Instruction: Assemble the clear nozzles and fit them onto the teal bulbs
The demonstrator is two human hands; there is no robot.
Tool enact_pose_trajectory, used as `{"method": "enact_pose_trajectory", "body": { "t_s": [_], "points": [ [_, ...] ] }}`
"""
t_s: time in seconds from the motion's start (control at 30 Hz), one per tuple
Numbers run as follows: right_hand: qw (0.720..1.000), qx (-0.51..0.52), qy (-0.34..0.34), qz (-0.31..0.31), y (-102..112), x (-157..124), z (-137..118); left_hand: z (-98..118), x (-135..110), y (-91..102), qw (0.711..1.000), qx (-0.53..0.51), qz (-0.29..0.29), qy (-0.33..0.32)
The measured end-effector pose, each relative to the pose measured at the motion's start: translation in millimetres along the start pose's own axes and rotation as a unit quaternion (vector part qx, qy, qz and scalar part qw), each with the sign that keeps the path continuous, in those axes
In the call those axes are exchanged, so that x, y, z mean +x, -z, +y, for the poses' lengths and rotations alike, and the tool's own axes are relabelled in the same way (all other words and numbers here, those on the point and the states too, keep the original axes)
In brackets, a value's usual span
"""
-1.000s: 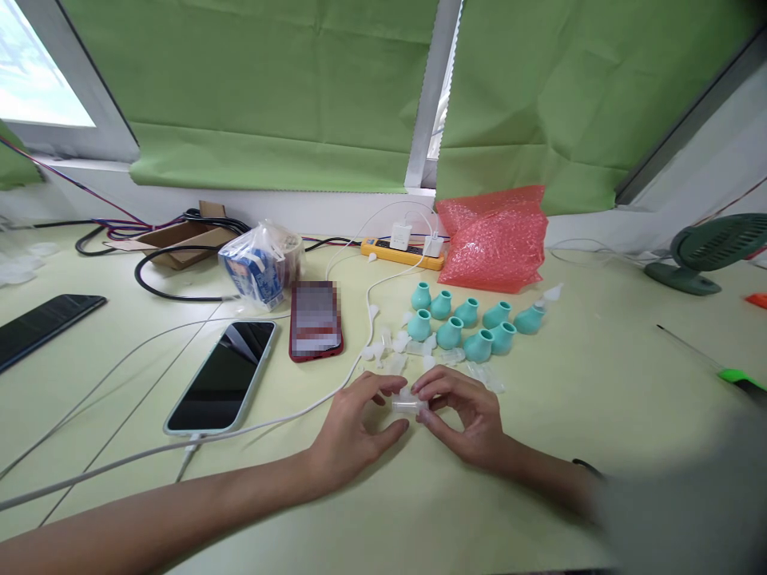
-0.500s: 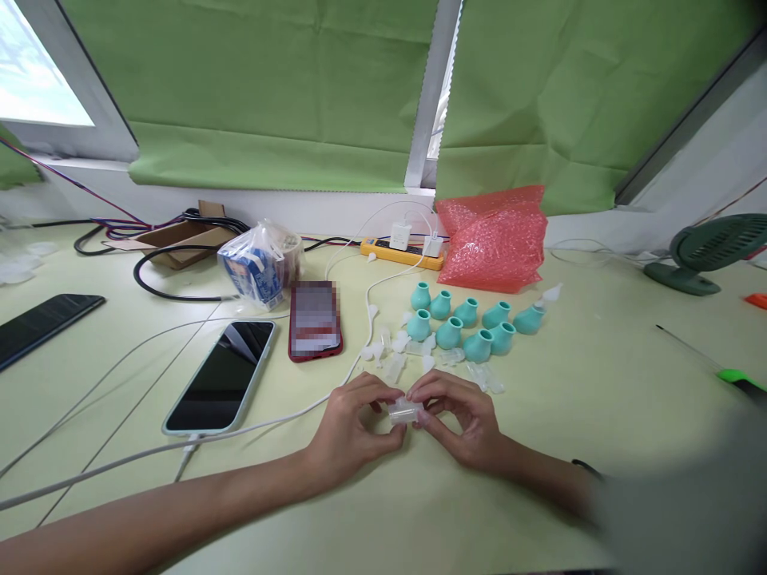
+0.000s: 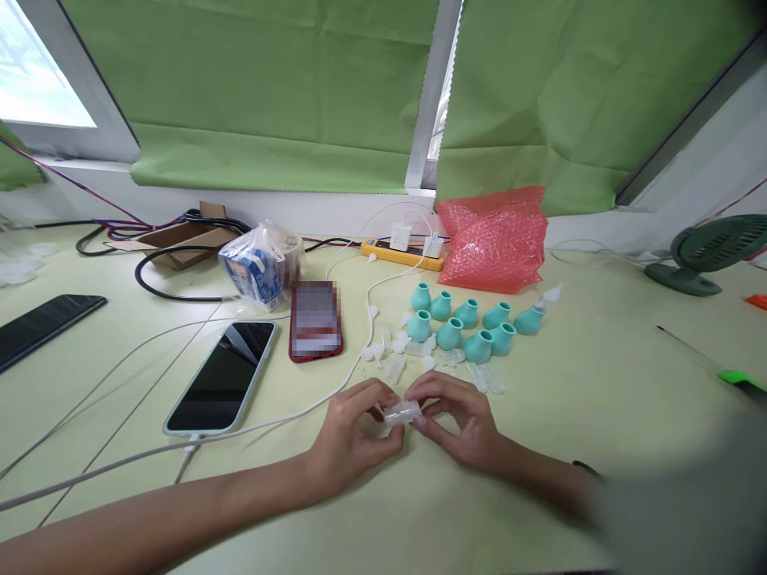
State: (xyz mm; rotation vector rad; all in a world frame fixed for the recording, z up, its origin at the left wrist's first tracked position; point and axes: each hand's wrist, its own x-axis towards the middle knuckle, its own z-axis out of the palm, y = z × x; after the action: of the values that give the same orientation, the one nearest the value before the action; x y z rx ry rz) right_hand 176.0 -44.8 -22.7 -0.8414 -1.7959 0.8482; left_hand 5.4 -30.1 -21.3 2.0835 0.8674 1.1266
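Observation:
My left hand (image 3: 353, 431) and my right hand (image 3: 460, 419) meet over the pale green table, both pinching one small clear plastic tube (image 3: 401, 413) between fingertips. Just beyond them lies a scatter of clear plastic bits (image 3: 395, 355). Behind those stand several teal rubber bulbs (image 3: 464, 323) in two rows.
A phone with a dark screen (image 3: 223, 374) lies left of my hands on a white cable (image 3: 120, 459). A red phone (image 3: 315, 319), a bagged carton (image 3: 257, 267), a yellow power strip (image 3: 403, 251), pink bubble wrap (image 3: 494, 238), a green fan (image 3: 707, 251) and a green-handled tool (image 3: 734, 375) lie around.
Both hands have drawn a little closer together around the clear tube, and the tube has tilted slightly. Nothing else on the table has moved.

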Motion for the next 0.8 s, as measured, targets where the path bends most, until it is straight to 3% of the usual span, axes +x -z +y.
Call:
{"method": "enact_pose_trajectory", "body": {
  "t_s": [0.1, 0.27, 0.47, 0.8],
  "points": [
    [1.0, 0.007, -0.014, -0.004, -1.0, 0.9, 0.4, 0.6, -0.5, 0.0, 1.0, -0.017, -0.01, 0.012],
    [0.995, -0.071, 0.058, 0.043, -2.3, 1.5, 0.9, 4.4, 1.6, 2.9, 0.994, -0.076, -0.03, 0.072],
    [0.984, -0.123, 0.121, 0.052, -1.7, 0.7, -1.2, 6.8, 6.3, 5.9, 0.969, -0.147, -0.116, 0.164],
    [0.985, -0.105, 0.126, 0.044, -1.5, -3.7, 2.5, 4.4, 6.6, 4.7, 0.957, -0.191, -0.11, 0.19]
  ]
}}
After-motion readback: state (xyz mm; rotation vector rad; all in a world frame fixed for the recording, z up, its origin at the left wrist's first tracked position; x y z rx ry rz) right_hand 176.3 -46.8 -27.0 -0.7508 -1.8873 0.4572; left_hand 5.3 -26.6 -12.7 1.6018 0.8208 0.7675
